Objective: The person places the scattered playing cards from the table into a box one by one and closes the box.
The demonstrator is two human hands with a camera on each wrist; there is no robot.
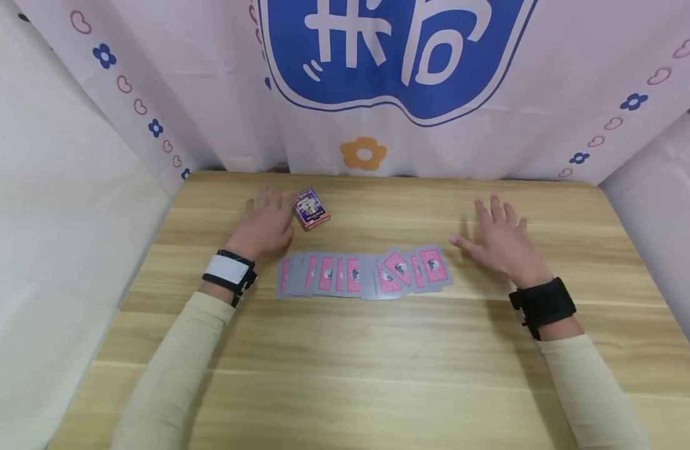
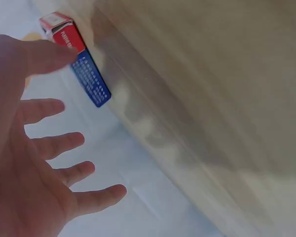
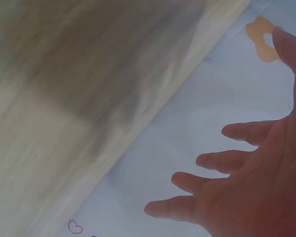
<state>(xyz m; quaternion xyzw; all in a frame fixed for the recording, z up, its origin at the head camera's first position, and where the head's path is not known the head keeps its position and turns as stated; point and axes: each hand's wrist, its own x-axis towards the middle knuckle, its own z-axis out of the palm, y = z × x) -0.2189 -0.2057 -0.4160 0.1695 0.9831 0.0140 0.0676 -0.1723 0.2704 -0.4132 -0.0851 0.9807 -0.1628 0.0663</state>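
A row of playing cards [image 1: 353, 276] lies face down and overlapping across the middle of the table, their backs red and white. Behind the row's left end stands a small card box [image 1: 312, 209]; its red and blue side [image 2: 91, 81] shows in the left wrist view. My left hand [image 1: 264, 222] is held over the table just left of the box, fingers spread and nothing in its grasp. To the right of the cards, my right hand [image 1: 503, 242] hovers with fingers apart, its thumb pointing toward the row's right end. The right palm [image 3: 256, 187] holds nothing.
The wooden table [image 1: 379, 369] ends at the back against a white curtain [image 1: 221, 112] with a blue emblem and printed flowers. White cloth [image 1: 52, 250] hangs along the left side, and more cloth [image 1: 665, 187] on the right.
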